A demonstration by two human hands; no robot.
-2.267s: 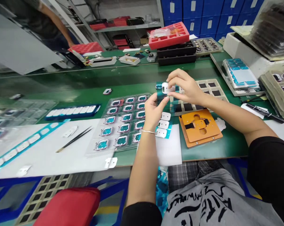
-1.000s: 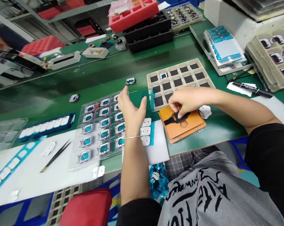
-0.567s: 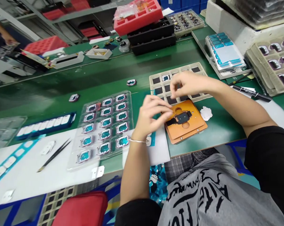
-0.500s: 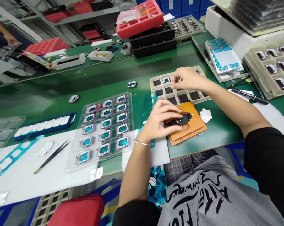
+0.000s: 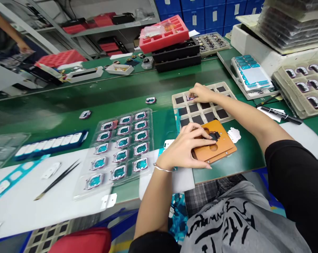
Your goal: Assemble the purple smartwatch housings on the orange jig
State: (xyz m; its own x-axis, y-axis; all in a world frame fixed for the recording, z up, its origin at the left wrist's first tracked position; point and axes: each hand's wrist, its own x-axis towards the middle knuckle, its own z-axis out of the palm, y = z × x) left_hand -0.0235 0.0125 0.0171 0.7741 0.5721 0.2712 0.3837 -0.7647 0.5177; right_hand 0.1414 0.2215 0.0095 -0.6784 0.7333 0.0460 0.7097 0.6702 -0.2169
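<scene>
On the orange fixture plate rests my left hand, its fingers spread and touching the black block at the plate's middle. Farther out, my right hand is at the beige compartment tray. Its thumb and fingers pinch a small purple-edged frame part in the back row, near the left corner. Dark pads line the other visible compartments. A clear tray with several frame parts, teal inside, lies to the left.
Black tweezers lie on a white sheet at the left. Two loose frames sit behind the clear tray. Stacked trays and a black marker are at the right. A person's hand shows at the upper left.
My right hand has lowered onto the small frame part in the beige tray and closed on it. My left hand has shifted on the orange plate, its thumb now nearer the front edge. The view has tilted slightly.
</scene>
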